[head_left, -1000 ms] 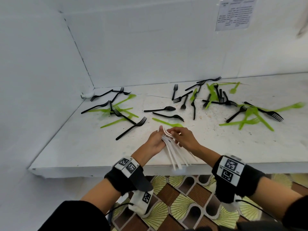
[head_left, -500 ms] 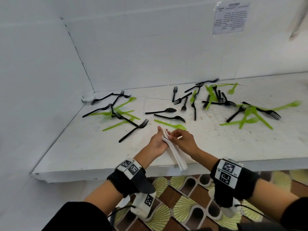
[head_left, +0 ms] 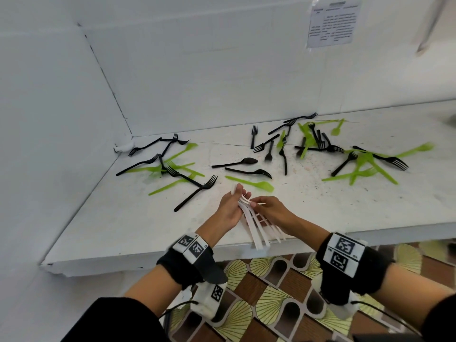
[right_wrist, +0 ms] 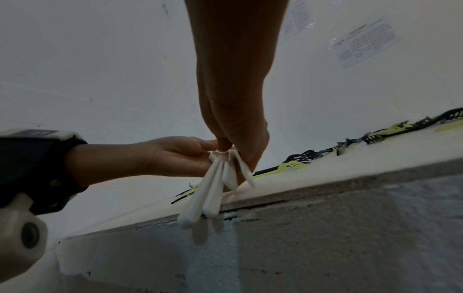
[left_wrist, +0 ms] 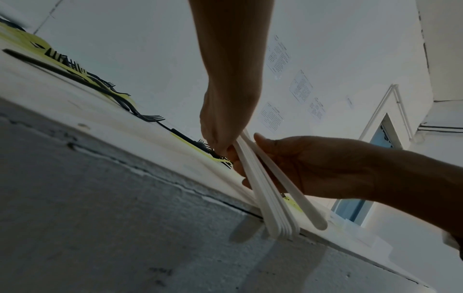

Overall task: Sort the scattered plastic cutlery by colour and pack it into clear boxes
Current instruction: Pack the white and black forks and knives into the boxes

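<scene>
Both hands hold one bundle of white plastic cutlery [head_left: 257, 224] just above the front edge of the white table [head_left: 138, 255]. My left hand [head_left: 238, 197] grips the bundle from the left near its heads. From the right, my right hand [head_left: 256, 204] pinches those heads. The handles fan out toward me and hang past the table edge. In the left wrist view my left hand [left_wrist: 224, 147] closes on the white cutlery [left_wrist: 271, 200] opposite my right hand [left_wrist: 313, 164]. In the right wrist view my right hand [right_wrist: 229, 145] pinches the top of the white cutlery [right_wrist: 213, 188].
Black forks and spoons and green cutlery lie scattered over the table: a left group [head_left: 167, 166], a black fork [head_left: 196, 195] and a green piece [head_left: 251, 182] near the hands, a tangle at the back [head_left: 308, 141] and right [head_left: 365, 166]. White walls close the left and back.
The white handles were gathered into a tight bundle half a second ago and are now fanned apart again. Both hands stay at the same spot by the front edge.
</scene>
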`<state>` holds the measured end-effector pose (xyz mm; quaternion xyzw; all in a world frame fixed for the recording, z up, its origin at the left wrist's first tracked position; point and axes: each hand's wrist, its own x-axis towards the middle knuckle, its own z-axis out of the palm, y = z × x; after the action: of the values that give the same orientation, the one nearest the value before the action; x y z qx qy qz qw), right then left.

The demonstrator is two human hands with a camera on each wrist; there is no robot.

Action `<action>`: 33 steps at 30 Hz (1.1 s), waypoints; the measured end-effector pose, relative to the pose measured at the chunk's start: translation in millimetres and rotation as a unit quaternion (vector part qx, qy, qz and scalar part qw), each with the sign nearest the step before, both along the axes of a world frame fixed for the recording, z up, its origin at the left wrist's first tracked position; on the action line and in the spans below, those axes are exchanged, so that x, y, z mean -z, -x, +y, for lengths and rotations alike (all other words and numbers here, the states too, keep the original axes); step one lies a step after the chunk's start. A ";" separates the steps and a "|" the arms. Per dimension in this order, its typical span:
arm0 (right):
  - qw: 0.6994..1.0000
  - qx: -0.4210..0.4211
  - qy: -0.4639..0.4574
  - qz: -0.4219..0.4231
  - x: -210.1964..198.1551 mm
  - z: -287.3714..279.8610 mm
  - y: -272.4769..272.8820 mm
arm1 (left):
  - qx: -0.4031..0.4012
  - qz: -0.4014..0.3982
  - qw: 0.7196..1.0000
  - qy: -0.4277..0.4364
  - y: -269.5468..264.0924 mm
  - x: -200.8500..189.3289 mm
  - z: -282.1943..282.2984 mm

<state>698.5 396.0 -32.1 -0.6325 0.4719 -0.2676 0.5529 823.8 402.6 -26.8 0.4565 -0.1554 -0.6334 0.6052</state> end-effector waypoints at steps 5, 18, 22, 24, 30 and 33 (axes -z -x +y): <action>0.996 0.012 -0.070 -0.047 -2.2 5.6 2.5 | 0.048 -0.058 0.997 0.011 2.1 0.4 -4.4; 0.948 0.091 -0.261 -0.161 -13.3 11.3 36.8 | 0.223 -0.234 0.944 0.057 20.0 -2.5 -18.0; 0.948 0.123 -0.245 -0.158 -10.5 10.1 47.0 | 0.226 -0.279 0.932 0.057 31.3 -2.6 -23.8; 0.954 0.142 -0.221 -0.146 -11.7 9.0 55.6 | 0.213 -0.282 0.933 0.069 39.0 -2.5 -27.3; 0.972 0.170 -0.137 -0.088 -14.0 5.1 107.3 | 0.223 -0.296 0.919 0.134 81.5 -8.0 -39.5; 0.972 0.190 -0.112 -0.085 -14.4 4.5 144.2 | 0.240 -0.301 0.908 0.167 117.5 -13.3 -47.3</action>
<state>554.3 400.5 -17.7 -0.4405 0.5615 -0.3660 0.5973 706.3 355.4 -13.5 0.4668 -0.5385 -0.5567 0.4268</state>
